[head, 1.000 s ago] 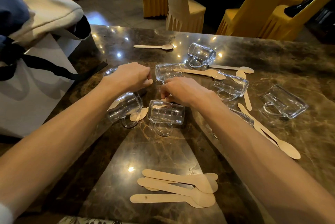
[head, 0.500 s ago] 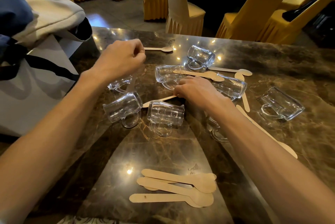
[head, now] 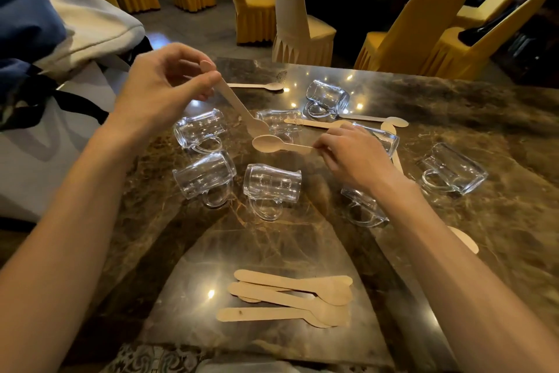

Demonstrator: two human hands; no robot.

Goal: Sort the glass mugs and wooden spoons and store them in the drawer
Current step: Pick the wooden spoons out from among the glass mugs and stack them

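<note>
Several clear glass mugs lie on their sides on the dark marble table (head: 499,118); one mug (head: 272,183) lies near the middle, another mug (head: 453,168) at the right. My left hand (head: 160,91) is raised above the table and pinches the handle of a wooden spoon (head: 239,106), bowl pointing down. My right hand (head: 354,155) holds a second wooden spoon (head: 272,143) by its handle, bowl toward the left, just under the first spoon's bowl. A pile of wooden spoons (head: 290,297) lies at the near edge. No drawer is visible.
More loose spoons lie at the back, one far spoon (head: 257,86) alone. A white bag with black straps (head: 39,136) and folded clothing sit at the left edge. Yellow-covered chairs (head: 402,34) and a round table stand beyond the far edge.
Both hands have lifted off the table, each now holding a wooden spoon picked from among the mugs. The left hand rose up and back; the right hand shifted right.
</note>
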